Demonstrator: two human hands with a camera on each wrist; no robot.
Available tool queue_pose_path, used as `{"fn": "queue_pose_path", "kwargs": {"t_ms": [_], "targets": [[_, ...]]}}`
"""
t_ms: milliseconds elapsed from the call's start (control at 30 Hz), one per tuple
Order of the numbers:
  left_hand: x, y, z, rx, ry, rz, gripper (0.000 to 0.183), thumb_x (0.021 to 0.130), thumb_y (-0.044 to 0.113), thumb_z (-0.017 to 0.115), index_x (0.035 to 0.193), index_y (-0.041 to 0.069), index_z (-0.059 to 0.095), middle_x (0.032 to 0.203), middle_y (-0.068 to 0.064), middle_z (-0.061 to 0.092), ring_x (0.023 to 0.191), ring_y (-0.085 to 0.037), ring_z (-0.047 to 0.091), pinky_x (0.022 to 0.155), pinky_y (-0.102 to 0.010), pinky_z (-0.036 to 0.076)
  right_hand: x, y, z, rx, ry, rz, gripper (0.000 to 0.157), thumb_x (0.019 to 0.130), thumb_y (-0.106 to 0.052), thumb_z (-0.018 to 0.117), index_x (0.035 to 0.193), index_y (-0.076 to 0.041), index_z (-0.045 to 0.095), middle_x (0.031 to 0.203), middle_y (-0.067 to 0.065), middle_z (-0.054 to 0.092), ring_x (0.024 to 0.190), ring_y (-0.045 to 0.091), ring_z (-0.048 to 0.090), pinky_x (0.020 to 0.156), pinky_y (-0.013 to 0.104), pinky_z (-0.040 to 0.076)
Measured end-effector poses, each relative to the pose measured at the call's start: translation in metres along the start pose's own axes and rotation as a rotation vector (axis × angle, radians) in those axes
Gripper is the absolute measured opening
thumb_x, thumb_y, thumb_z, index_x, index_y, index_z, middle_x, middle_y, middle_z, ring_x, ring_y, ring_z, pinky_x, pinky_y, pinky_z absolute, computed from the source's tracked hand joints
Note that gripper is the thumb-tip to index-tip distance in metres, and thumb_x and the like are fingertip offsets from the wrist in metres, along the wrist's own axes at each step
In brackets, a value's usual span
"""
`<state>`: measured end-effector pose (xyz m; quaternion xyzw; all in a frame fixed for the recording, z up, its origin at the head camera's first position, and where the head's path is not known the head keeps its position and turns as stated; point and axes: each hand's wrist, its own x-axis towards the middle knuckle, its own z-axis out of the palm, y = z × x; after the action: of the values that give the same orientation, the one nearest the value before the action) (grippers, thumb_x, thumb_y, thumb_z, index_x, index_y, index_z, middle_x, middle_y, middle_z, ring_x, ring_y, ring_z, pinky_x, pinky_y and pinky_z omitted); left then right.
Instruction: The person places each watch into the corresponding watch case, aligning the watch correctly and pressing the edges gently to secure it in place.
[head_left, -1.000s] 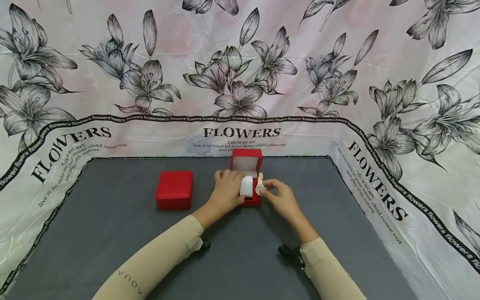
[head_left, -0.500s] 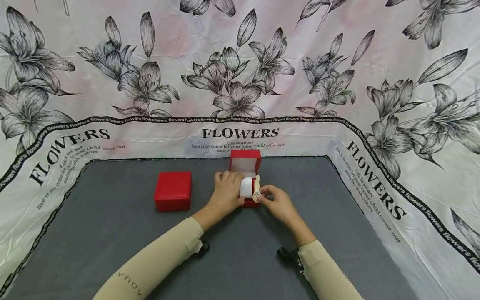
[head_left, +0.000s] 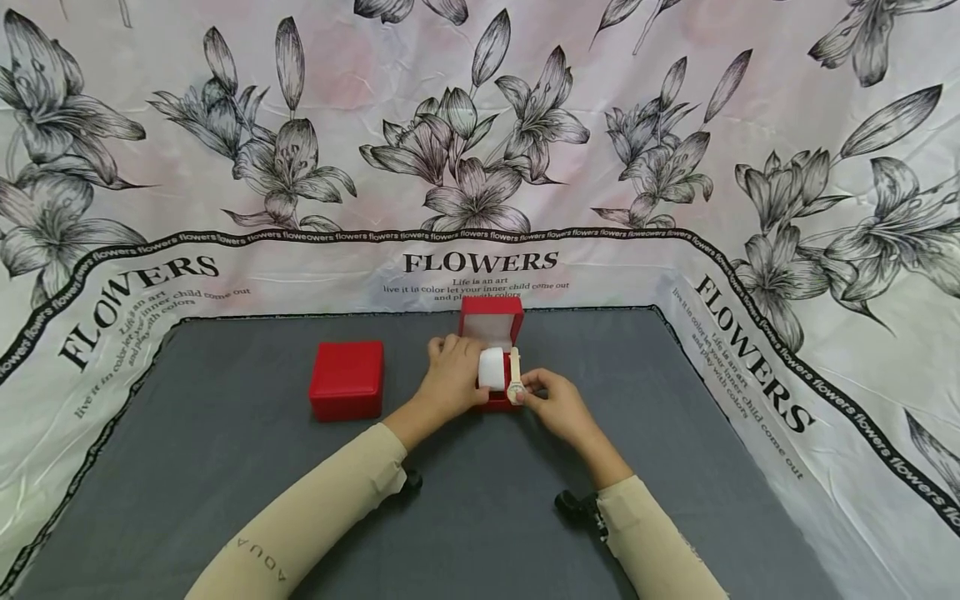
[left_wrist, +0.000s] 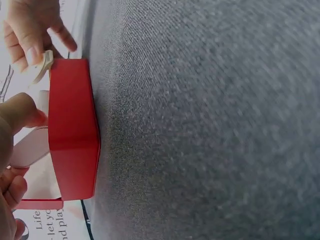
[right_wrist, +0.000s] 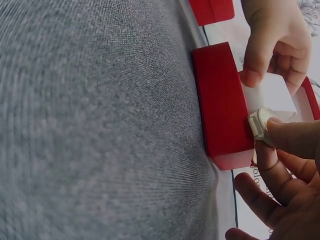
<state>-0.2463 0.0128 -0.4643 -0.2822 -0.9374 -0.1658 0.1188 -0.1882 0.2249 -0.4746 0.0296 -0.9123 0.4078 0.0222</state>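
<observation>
A red box [head_left: 498, 403] stands with its lid up at the far middle of the table in the head view. My left hand [head_left: 452, 375] pinches a white watch cushion [head_left: 491, 369] at the box's opening, thumb on its near side in the right wrist view. My right hand [head_left: 561, 404] pinches a cream wristwatch [right_wrist: 263, 122] between thumb and finger at the box's right edge. The watch strap [head_left: 514, 363] runs away from me beside the cushion. How far the cushion sits inside the box is partly hidden by my left hand.
A second red box [head_left: 347, 380], its lid down, sits left of the first on the grey cloth [head_left: 480, 517]. Behind the boxes the cloth turns to a white flower-printed border [head_left: 322, 279].
The watch and my right hand have shifted slightly toward me and to the left along the box's edge. My left hand keeps its grip on the cushion.
</observation>
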Motion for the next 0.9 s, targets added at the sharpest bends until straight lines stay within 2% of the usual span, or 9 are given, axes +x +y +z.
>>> {"fn": "queue_pose_path", "kwargs": {"t_ms": [167,267,367,433,633,767,900], "targets": [[0.006,-0.004,-0.014,-0.150,0.010,-0.072,0.070,0.079,0.033,0.086,0.136,0.006,0.055,0.127,-0.010,0.063,0.113,-0.028,0.049,0.106,-0.057,0.027,0.003,-0.002,-0.002,-0.005,-0.009,0.004,0.021,0.094,-0.022,0.076,0.110,-0.011,0.069,0.098,0.001,0.069,0.106,0.025,0.068,0.090,0.046,0.051],[0.006,-0.006,-0.025,-0.178,-0.009,-0.081,0.071,0.080,0.033,0.086,0.138,0.007,0.055,0.130,-0.009,0.063,0.115,-0.027,0.049,0.106,-0.057,0.027,0.005,-0.003,-0.003,0.036,-0.016,0.009,0.021,0.094,-0.021,0.076,0.111,-0.010,0.069,0.099,0.002,0.070,0.104,0.024,0.067,0.089,0.043,0.051],[0.001,-0.008,-0.034,-0.164,-0.046,-0.067,0.070,0.080,0.033,0.085,0.139,0.009,0.055,0.132,-0.008,0.062,0.117,-0.025,0.049,0.106,-0.056,0.028,0.005,-0.007,-0.006,0.124,-0.006,0.001,0.023,0.095,-0.019,0.074,0.114,-0.007,0.069,0.101,0.006,0.071,0.101,0.023,0.065,0.090,0.040,0.050],[-0.003,-0.010,-0.040,-0.156,-0.059,-0.053,0.069,0.080,0.033,0.085,0.138,0.010,0.056,0.131,-0.007,0.063,0.117,-0.025,0.049,0.106,-0.056,0.028,0.006,-0.014,-0.010,0.191,-0.007,-0.011,0.025,0.097,-0.016,0.072,0.118,-0.003,0.068,0.105,0.010,0.071,0.103,0.024,0.063,0.094,0.043,0.049],[-0.019,-0.015,-0.050,-0.128,-0.026,0.031,0.069,0.077,0.032,0.088,0.136,0.012,0.057,0.131,-0.003,0.064,0.117,-0.023,0.050,0.105,-0.055,0.029,0.007,-0.049,-0.019,0.297,-0.015,-0.065,0.027,0.098,-0.015,0.071,0.121,-0.003,0.067,0.109,0.013,0.070,0.110,0.027,0.062,0.109,0.053,0.042],[-0.031,-0.012,-0.054,-0.128,-0.053,0.071,0.071,0.078,0.035,0.088,0.137,0.012,0.056,0.132,-0.002,0.063,0.118,-0.022,0.049,0.105,-0.055,0.028,0.005,-0.065,-0.019,0.298,-0.058,-0.106,0.028,0.097,-0.018,0.071,0.123,-0.006,0.069,0.108,0.011,0.070,0.119,0.029,0.060,0.110,0.058,0.040],[-0.037,-0.010,-0.059,-0.135,-0.047,0.088,0.072,0.078,0.035,0.088,0.138,0.013,0.055,0.134,-0.002,0.062,0.119,-0.022,0.049,0.107,-0.055,0.027,0.007,-0.076,-0.018,0.241,-0.084,-0.153,0.027,0.097,-0.022,0.071,0.123,-0.012,0.072,0.106,0.005,0.071,0.114,0.025,0.059,0.100,0.049,0.046]]}}
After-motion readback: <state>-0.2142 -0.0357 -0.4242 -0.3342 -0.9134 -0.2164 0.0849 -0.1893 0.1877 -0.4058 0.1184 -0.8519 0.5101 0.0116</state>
